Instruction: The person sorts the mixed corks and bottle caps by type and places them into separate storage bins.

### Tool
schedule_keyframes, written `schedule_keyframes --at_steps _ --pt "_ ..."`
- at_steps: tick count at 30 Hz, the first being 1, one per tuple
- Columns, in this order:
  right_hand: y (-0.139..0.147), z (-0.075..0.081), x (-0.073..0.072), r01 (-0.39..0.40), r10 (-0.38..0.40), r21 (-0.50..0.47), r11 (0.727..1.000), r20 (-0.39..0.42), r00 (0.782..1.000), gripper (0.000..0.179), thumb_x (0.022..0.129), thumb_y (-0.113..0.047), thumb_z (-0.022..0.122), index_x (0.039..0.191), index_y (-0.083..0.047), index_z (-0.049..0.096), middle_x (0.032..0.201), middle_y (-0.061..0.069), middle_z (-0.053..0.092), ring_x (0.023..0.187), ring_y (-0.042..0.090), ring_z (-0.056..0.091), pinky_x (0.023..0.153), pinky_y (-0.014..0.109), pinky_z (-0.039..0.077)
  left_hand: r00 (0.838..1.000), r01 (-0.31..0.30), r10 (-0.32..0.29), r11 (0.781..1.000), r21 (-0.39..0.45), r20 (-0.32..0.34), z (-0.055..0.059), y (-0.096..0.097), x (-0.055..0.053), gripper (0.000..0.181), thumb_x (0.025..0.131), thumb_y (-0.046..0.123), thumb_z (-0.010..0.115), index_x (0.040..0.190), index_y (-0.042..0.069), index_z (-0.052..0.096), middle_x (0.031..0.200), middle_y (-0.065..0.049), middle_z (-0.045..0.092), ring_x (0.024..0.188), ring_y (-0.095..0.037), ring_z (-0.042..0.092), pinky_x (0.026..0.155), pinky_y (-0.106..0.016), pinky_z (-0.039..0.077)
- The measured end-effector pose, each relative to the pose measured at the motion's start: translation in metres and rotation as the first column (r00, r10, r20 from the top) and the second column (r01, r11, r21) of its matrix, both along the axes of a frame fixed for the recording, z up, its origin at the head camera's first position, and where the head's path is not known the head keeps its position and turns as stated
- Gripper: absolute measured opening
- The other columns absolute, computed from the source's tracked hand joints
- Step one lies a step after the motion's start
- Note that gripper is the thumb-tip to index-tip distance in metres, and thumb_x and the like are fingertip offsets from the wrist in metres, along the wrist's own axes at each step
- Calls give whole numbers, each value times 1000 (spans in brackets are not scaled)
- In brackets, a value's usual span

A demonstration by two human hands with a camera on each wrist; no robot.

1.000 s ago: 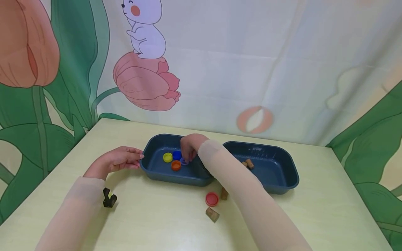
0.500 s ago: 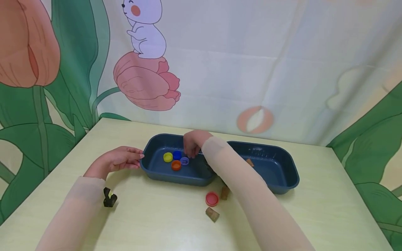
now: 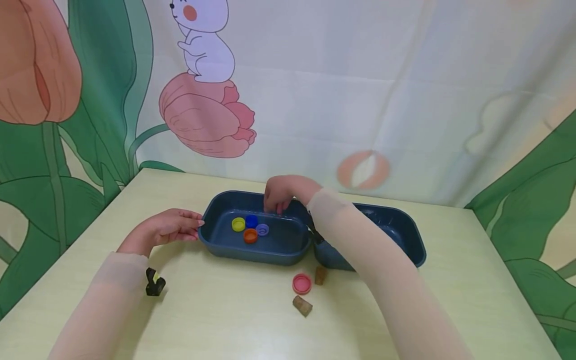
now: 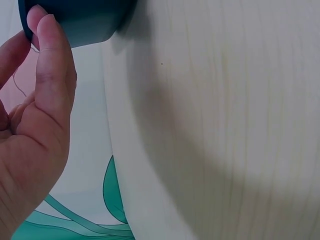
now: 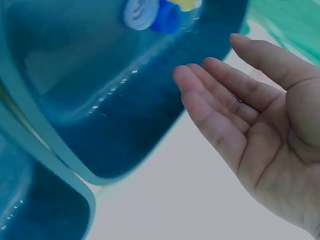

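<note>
My left hand holds the left end of a dark blue tray, its thumb over the rim and other fingers against the outer wall; the left wrist view shows these fingers close up. My right hand is above the tray's back rim, with relaxed fingers and nothing between them in the right wrist view. Inside the tray lie a yellow cap, a blue cap, an orange cap and a purple cap, grouped left of centre.
A second blue tray stands close on the right, partly hidden by my right sleeve. In front lie a red cap and two corks, one upright and one on its side. A small black object lies beside my left sleeve.
My right hand has risen from beside the purple cap and moved back to the tray's rear rim, leaving that cap among the others. My left hand keeps its place on the tray.
</note>
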State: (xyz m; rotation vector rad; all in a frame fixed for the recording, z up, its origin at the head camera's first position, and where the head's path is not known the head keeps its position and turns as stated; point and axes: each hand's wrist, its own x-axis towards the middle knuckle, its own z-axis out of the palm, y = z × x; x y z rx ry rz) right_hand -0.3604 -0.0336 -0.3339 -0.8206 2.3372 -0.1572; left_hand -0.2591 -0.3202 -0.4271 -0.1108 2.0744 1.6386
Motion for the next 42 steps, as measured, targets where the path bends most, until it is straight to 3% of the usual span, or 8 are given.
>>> schedule_keyframes --at_steps 4,10,19,25,31,37,42 --pt "14 12 9 -35 29 -104 994 -59 998 33 105 -22 56 131 -4 67 130 17 69 106 23 71 97 30 59 1000 11 -11 1000 4 -4 3 1 1 46 106 13 52 142 -11 38 83 6 69 74 -4 67 77 -19 62" --pt "36 21 21 -100 66 -234 967 -149 987 33 106 -20 56 132 -4 67 124 15 72 101 24 72 95 31 59 1000 12 -12 1000 2 -9 6 3 3 44 106 13 51 140 -12 39 83 7 69 74 -4 66 77 -19 62" --pt "70 25 50 -99 15 -407 908 -205 979 32 105 -21 58 130 -4 67 116 13 75 99 22 72 92 35 59 1000 11 -11 1000 3 -4 2 4 4 49 107 15 52 144 -12 36 85 7 68 76 -5 66 79 -19 62" --pt "92 20 71 -61 -48 -482 874 -209 977 30 105 -22 58 129 -6 68 116 11 75 102 21 72 90 34 60 1000 11 -11 1000 14 -1 2 3 4 46 106 15 52 142 -11 38 84 6 68 75 -5 66 78 -19 62" --pt "112 16 89 -43 -66 -510 859 -193 979 30 104 -22 60 130 -8 67 122 9 73 106 21 69 93 36 59 1000 9 -10 1000 16 8 1 2 3 43 106 15 52 140 -9 41 83 6 69 75 -5 66 78 -19 62" --pt "129 10 106 -33 -89 -552 833 -192 977 29 102 -22 62 128 -9 68 116 6 74 96 15 67 87 32 57 1000 8 -8 1000 15 13 0 2 2 41 106 15 52 138 -9 42 83 6 69 75 -5 67 79 -19 62" --pt "141 -5 121 -6 -110 -590 807 -160 981 27 100 -19 66 124 -8 70 107 5 74 88 8 65 82 26 57 1000 9 -9 1000 20 10 0 1 1 43 106 15 52 140 -10 40 83 6 69 75 -5 67 78 -19 62"
